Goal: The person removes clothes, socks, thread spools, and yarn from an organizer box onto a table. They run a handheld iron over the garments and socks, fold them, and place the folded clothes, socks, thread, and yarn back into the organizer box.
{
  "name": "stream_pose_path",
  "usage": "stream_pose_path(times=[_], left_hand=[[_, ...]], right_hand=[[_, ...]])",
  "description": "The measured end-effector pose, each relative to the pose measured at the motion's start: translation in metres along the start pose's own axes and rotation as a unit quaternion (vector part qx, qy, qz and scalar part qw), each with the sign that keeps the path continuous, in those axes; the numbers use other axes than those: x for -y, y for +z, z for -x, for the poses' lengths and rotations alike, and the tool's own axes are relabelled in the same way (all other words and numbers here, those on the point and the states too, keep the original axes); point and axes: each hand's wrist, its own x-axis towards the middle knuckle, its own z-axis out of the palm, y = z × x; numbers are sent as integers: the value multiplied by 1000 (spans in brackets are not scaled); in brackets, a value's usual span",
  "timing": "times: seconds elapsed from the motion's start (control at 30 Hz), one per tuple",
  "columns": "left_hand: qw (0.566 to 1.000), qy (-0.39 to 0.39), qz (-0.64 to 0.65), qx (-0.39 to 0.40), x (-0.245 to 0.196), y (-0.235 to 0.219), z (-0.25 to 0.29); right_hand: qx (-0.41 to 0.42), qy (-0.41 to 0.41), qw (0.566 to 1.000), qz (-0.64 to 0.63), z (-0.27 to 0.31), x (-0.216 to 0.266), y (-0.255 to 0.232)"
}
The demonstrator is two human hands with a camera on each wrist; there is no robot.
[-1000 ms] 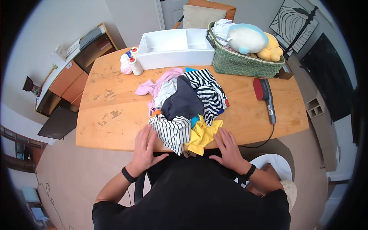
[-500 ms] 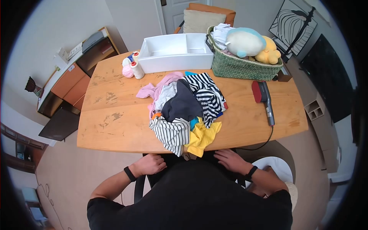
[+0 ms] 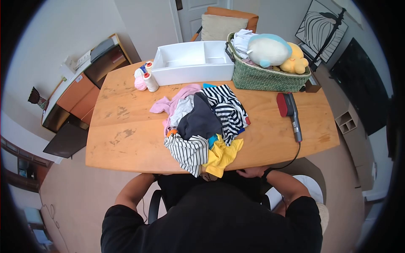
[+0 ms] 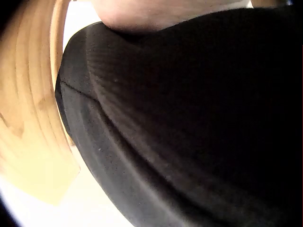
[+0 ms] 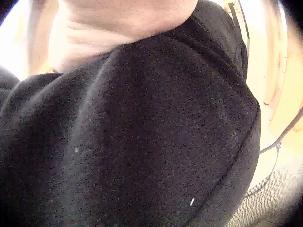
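Note:
My right hand (image 3: 252, 172) rests on the black trousers at the table's front edge, its fingers mostly hidden under the tabletop. In the left wrist view the heel of my left hand (image 4: 147, 14) lies on the trouser leg (image 4: 156, 104); its fingers are out of sight. Beyond the hands a clothes pile sits on the table: a striped garment (image 3: 187, 152), a yellow one (image 3: 223, 156), a dark grey one (image 3: 200, 118), a black-and-white striped one (image 3: 230, 114), a pink one (image 3: 171, 103) and a pale grey one (image 3: 182, 110). The striped and yellow ones overhang the front edge.
A white divided bin (image 3: 192, 76) stands at the back of the wooden table (image 3: 114, 147), beside a green woven basket (image 3: 270, 80) of plush toys and cloth. Thread spools (image 3: 150, 82) sit left of the bin. A corded handheld steamer (image 3: 292, 114) lies right.
Both hands have drawn back from beside the clothes, off the tabletop to the lap, then slid forward partly under the table edge. The clothes pile looks unchanged.

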Motion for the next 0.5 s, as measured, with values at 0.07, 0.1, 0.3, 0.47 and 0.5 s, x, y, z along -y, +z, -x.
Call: stream_pose_path(times=[0.07, 0.1, 0.3, 0.47, 0.5], left_hand=[[1000, -7, 10, -2, -3, 5, 2], [1000, -12, 13, -2, -4, 7, 4], [1000, -21, 21, -5, -5, 0, -2], [999, -29, 30, -9, -8, -1, -7], [999, -31, 34, -10, -9, 1, -7]], right_hand=[[3, 11, 1000, 6, -1, 5, -7], [2, 22, 1000, 11, -3, 8, -9], [-14, 49, 998, -25, -4, 12, 0], [8, 71, 997, -22, -5, 14, 3], [17, 75, 997, -18, -4, 13, 4]])
